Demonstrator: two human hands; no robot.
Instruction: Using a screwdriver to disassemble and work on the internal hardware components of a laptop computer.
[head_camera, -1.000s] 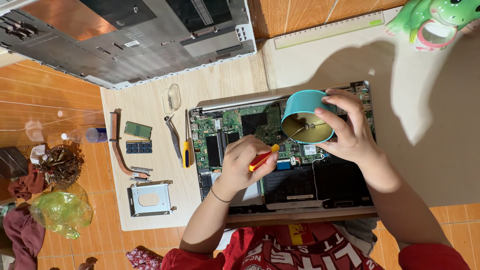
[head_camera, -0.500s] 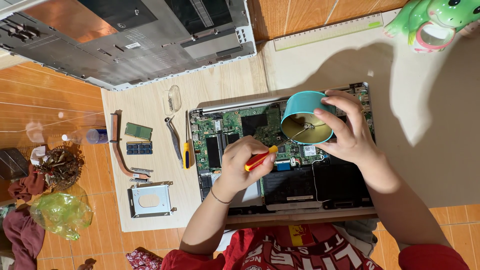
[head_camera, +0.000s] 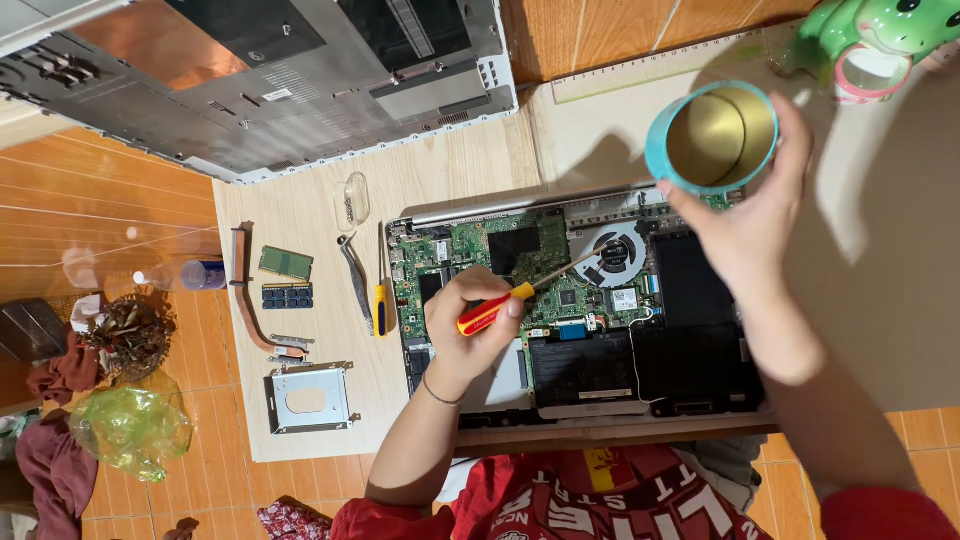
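Far left, on the floor: crumpled green plastic bag (head_camera: 128, 428), soft and glossy. On the pale wooden worktop (head_camera: 300, 205): 2 flat memory sticks (head_camera: 286, 278), a square metal drive bracket (head_camera: 306, 398), slim tweezers (head_camera: 354, 280), a yellow-handled tool (head_camera: 380, 300). Above, a grey laptop base cover (head_camera: 270, 80), hard plastic with foil patches.

Centre: left hand (head_camera: 472, 325) clamped around a screwdriver (head_camera: 520, 293), red and yellow handle in the fist, thin steel shaft slanting up toward the round fan (head_camera: 614, 252) of the opened laptop (head_camera: 560, 300). Light, rigid tool; ribbed handle the sure grip. Bare green circuit board, likely fragile, best touched only at the screws.

Right: right hand (head_camera: 745, 215) closed on a teal tin cup (head_camera: 712, 137), raised above the laptop's upper right corner, brassy inside, fingers on the wall. Probably light, smooth, a little slippery.
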